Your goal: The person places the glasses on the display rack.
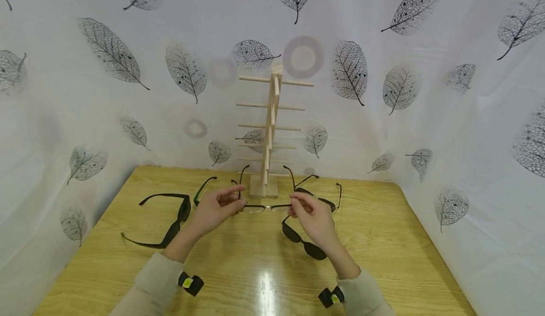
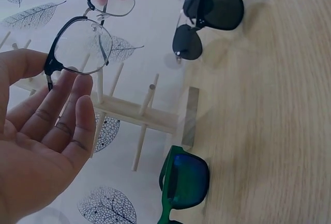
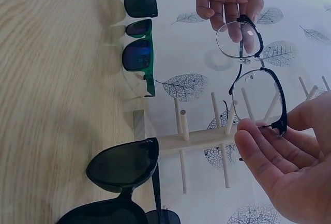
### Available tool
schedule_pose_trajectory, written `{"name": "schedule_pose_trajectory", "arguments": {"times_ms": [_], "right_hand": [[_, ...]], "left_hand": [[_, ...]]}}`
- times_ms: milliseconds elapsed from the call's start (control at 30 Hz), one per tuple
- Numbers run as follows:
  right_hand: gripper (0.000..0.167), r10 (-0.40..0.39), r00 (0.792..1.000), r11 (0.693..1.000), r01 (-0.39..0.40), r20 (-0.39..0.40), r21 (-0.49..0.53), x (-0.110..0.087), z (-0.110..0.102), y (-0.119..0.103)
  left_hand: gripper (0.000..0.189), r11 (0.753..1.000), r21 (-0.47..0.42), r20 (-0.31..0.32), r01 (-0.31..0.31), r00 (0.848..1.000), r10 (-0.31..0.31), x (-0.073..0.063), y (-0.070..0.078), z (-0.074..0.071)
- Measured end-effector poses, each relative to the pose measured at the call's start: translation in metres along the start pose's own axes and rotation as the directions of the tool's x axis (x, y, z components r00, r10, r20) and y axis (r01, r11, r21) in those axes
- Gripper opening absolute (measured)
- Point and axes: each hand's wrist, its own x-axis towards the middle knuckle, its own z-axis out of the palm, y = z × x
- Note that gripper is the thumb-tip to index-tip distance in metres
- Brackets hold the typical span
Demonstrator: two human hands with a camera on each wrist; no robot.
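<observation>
A pair of clear-lensed eyeglasses [image 1: 277,206] with dark upper rims is held level in front of the wooden rack, its temples unfolded and pointing away from me. My left hand [image 1: 217,208] pinches the frame at its left hinge corner between thumb and fingers. At the opposite corner my right hand [image 1: 314,219] grips the frame the same way. Both wrist views show the eyeglasses raised off the table. The wooden display rack [image 1: 271,122], an upright post with several crosswise pegs, stands behind them on a square base. No glasses hang on its visible pegs.
Black sunglasses [image 1: 172,233] lie open at the left of the wooden table [image 1: 374,240]. Green-framed sunglasses [image 2: 190,182] sit behind my left hand. Black sunglasses [image 1: 315,250] lie beneath my right hand, with another dark pair [image 1: 327,203] behind. A leaf-patterned curtain [image 1: 357,131] surrounds the table.
</observation>
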Motion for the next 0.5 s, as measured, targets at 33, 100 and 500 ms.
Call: {"name": "schedule_pose_trajectory", "arguments": {"times_ms": [33,100,500], "right_hand": [[0.023,0.002,1.0,1.0,-0.002,-0.001,-0.003,0.002,0.0,0.0],[0.023,-0.002,1.0,1.0,0.002,-0.005,-0.005,0.005,-0.001,-0.001],[0.024,-0.015,1.0,1.0,0.015,-0.012,-0.022,0.023,0.0,0.001]], "left_hand": [[0.049,1.0,-0.001,-0.004,0.008,1.0,-0.008,0.001,0.0,0.0],[0.049,1.0,0.0,-0.014,0.017,1.0,-0.017,0.003,0.001,0.0],[0.047,1.0,-0.01,-0.087,-0.003,0.996,0.002,0.018,0.0,0.001]]}}
